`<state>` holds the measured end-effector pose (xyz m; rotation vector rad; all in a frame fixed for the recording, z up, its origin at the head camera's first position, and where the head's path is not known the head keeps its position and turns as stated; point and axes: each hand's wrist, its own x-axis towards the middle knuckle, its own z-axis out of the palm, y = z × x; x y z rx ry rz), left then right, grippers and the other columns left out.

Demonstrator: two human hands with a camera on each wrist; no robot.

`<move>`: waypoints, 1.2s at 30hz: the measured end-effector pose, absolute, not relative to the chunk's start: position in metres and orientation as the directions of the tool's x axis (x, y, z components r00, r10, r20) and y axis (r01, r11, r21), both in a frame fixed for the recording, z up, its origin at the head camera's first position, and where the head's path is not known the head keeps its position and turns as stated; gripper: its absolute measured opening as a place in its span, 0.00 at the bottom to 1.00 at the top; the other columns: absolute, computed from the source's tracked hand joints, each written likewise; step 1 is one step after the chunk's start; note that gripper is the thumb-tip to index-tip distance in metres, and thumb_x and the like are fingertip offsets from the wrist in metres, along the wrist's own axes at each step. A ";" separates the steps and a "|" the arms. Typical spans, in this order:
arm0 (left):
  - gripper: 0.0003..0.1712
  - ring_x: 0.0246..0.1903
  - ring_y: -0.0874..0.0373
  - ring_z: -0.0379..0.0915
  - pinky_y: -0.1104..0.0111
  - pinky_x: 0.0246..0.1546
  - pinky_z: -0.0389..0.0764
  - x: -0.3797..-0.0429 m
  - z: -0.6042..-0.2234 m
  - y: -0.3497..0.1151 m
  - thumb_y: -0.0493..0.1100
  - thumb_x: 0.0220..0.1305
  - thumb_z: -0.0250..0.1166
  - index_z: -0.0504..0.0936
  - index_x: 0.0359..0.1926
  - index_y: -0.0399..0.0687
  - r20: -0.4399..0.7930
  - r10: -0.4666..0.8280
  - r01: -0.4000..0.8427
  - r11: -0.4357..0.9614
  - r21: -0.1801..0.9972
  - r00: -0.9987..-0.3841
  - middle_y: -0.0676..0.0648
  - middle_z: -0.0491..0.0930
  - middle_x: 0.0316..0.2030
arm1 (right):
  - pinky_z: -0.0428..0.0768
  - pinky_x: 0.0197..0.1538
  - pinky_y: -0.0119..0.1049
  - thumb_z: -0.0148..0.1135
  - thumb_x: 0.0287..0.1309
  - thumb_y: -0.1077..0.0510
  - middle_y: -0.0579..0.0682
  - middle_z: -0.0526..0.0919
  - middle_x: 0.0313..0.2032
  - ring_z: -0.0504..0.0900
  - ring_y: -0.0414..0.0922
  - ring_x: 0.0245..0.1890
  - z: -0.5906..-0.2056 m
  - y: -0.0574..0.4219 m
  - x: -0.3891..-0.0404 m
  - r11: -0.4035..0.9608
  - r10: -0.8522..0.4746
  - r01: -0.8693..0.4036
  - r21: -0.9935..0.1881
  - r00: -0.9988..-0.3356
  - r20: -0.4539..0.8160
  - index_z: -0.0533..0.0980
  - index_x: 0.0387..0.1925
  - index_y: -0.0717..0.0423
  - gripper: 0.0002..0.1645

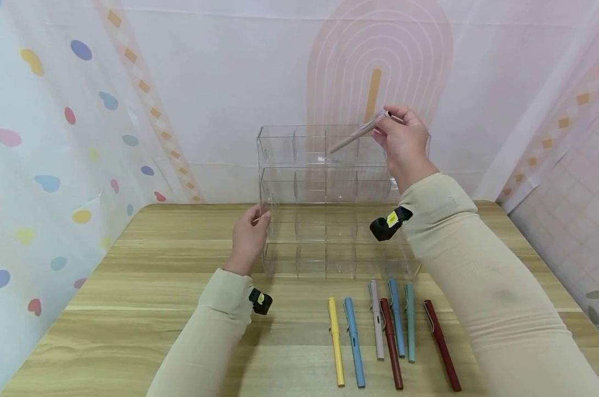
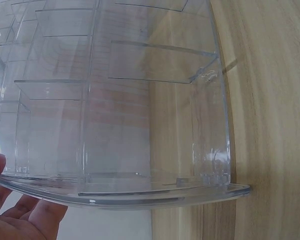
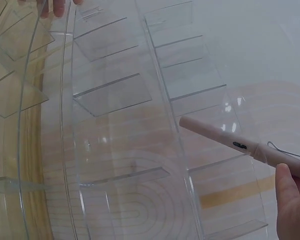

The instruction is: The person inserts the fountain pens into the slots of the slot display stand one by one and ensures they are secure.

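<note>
A clear acrylic rack (image 1: 279,166) with several divided tiers stands upright on the table. My left hand (image 1: 248,238) grips its left side panel (image 2: 155,200), with the thumb on one face and the fingers on the other. Up at the top tier, my right hand (image 1: 407,144) pinches a pale pink fountain pen (image 1: 352,139) by its capped, clipped end. The pen slants down to the left, its bare end in front of the top tier's dividers; in the right wrist view the pen barrel (image 3: 215,134) overlaps that tier's front.
In front of the rack lie a yellow pen (image 1: 335,347), two blue pens (image 1: 355,347), a pale pink pen (image 1: 376,325), a green pen (image 1: 410,325) and two dark red pens (image 1: 442,347). A patterned curtain (image 1: 220,82) hangs behind the wooden table (image 1: 130,309).
</note>
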<state>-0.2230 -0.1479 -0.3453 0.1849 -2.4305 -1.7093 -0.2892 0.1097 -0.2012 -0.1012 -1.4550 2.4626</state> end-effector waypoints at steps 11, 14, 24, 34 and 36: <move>0.22 0.62 0.45 0.66 0.52 0.59 0.70 -0.224 -0.346 -0.149 0.43 0.74 0.51 0.70 0.65 0.40 0.060 -0.191 -0.005 0.326 0.945 -0.980 0.39 0.73 0.59 | 0.79 0.49 0.34 0.56 0.59 0.73 0.47 0.71 0.39 0.76 0.40 0.39 -0.203 0.110 -0.290 -0.333 0.251 -0.180 -0.926 -0.963 0.097 0.74 0.50 0.63 0.17; 0.23 0.63 0.45 0.65 0.52 0.60 0.69 -0.223 -0.347 -0.149 0.44 0.74 0.50 0.69 0.65 0.41 0.052 -0.185 -0.010 0.318 0.948 -0.981 0.39 0.73 0.60 | 0.77 0.54 0.37 0.56 0.60 0.72 0.47 0.71 0.39 0.76 0.40 0.41 -0.203 0.111 -0.288 -0.298 0.244 -0.165 -0.940 -0.965 0.092 0.74 0.52 0.63 0.18; 0.23 0.63 0.45 0.65 0.52 0.60 0.69 -0.223 -0.348 -0.150 0.44 0.74 0.50 0.70 0.65 0.41 0.057 -0.186 -0.006 0.323 0.946 -0.981 0.39 0.73 0.60 | 0.78 0.54 0.36 0.60 0.58 0.68 0.46 0.74 0.41 0.77 0.40 0.43 -0.204 0.115 -0.281 -0.191 0.246 -0.161 -0.968 -0.963 0.112 0.73 0.58 0.60 0.25; 0.22 0.63 0.45 0.66 0.52 0.60 0.69 -0.223 -0.347 -0.150 0.44 0.74 0.50 0.70 0.65 0.41 0.057 -0.190 -0.008 0.323 0.946 -0.980 0.40 0.73 0.59 | 0.80 0.50 0.36 0.67 0.57 0.61 0.46 0.73 0.39 0.77 0.38 0.40 -0.204 0.116 -0.282 -0.099 0.283 -0.195 -0.976 -0.945 0.160 0.75 0.51 0.61 0.20; 0.22 0.63 0.45 0.66 0.53 0.60 0.69 -0.222 -0.346 -0.149 0.44 0.74 0.51 0.70 0.65 0.42 0.057 -0.191 -0.008 0.323 0.947 -0.980 0.40 0.73 0.59 | 0.80 0.49 0.35 0.66 0.57 0.62 0.45 0.74 0.37 0.77 0.38 0.39 -0.204 0.115 -0.282 -0.085 0.281 -0.195 -0.977 -0.945 0.164 0.76 0.47 0.59 0.16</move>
